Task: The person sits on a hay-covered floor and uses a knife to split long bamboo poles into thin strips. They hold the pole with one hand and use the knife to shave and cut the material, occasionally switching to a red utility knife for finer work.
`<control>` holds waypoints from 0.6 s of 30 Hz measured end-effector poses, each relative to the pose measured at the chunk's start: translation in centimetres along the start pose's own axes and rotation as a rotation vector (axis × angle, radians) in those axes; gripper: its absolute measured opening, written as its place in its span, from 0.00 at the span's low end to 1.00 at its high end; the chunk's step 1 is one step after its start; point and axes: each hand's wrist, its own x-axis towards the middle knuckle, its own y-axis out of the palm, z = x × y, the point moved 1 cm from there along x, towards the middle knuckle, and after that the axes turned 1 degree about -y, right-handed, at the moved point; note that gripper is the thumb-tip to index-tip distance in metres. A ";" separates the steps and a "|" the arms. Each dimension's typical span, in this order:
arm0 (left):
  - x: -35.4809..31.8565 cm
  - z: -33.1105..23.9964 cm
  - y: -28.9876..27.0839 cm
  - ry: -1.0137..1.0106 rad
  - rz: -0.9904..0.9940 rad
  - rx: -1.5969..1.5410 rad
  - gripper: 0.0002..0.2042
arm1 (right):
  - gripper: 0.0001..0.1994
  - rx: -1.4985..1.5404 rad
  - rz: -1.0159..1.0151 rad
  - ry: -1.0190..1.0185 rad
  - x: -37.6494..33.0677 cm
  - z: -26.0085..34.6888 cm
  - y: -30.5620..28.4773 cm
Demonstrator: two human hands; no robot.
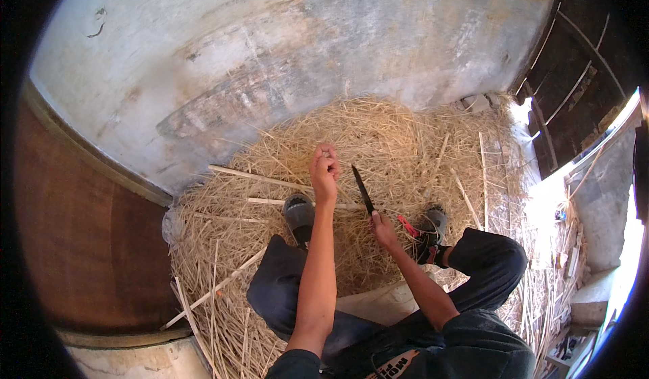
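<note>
A long knife [362,190] with a dark, narrow blade is gripped in my right hand [384,230]. Its tip points up and slightly left, over the straw. My left hand [324,166] is raised in front of the blade's left side, apart from it, with the fingers curled in. Whether anything small is pinched there cannot be made out. Beneath both hands spreads a thick layer of straw-like shavings [378,132]. Pale split strips lie among it, one strip [260,178] just left of my left hand.
My shoes [299,211] rest on the shavings, knees apart. A small red thing [407,226] lies by the right shoe. A stained wall [284,61] rises ahead, a brown panel [94,230] stands left, and dark slatted boards [574,61] are at the far right.
</note>
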 end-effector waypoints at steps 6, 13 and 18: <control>0.2 0.3 -0.6 0.057 -0.094 0.016 0.06 | 0.30 -0.167 -0.119 -0.144 -2.4 1.1 2.8; 0.0 -0.3 -1.0 0.029 0.005 0.026 0.06 | 0.32 -0.282 -0.118 -0.030 -0.2 -2.0 2.8; 0.0 -0.5 -2.1 0.016 0.107 0.020 0.06 | 0.30 0.070 -0.155 -0.110 -1.1 3.7 1.7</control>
